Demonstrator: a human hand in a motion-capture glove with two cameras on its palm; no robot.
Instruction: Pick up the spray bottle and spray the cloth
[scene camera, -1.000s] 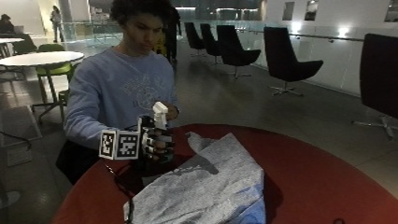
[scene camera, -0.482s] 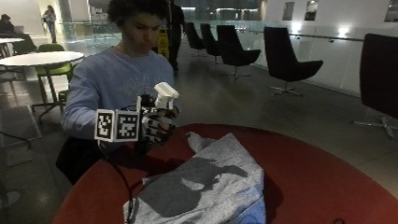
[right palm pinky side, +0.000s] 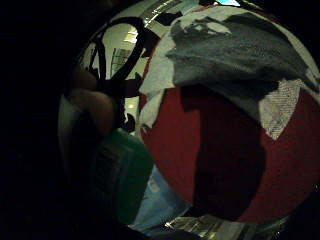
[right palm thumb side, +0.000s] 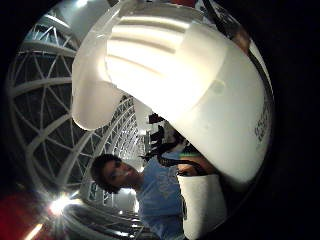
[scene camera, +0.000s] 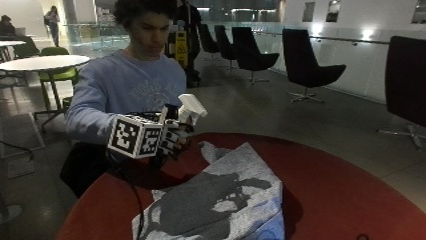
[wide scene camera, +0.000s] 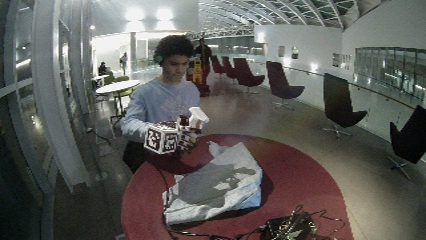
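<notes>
White-headed spray bottle is held upright above the red table beside the rumpled grey cloth.

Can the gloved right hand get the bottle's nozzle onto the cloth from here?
Probably yes: the right hand holds the spray bottle above the table edge, and the cloth lies uncovered just beyond.

Round red table carries a grey cloth, spread flat and rumpled. Tangle of cables lies on the table just beside the cloth's near corner.
</notes>
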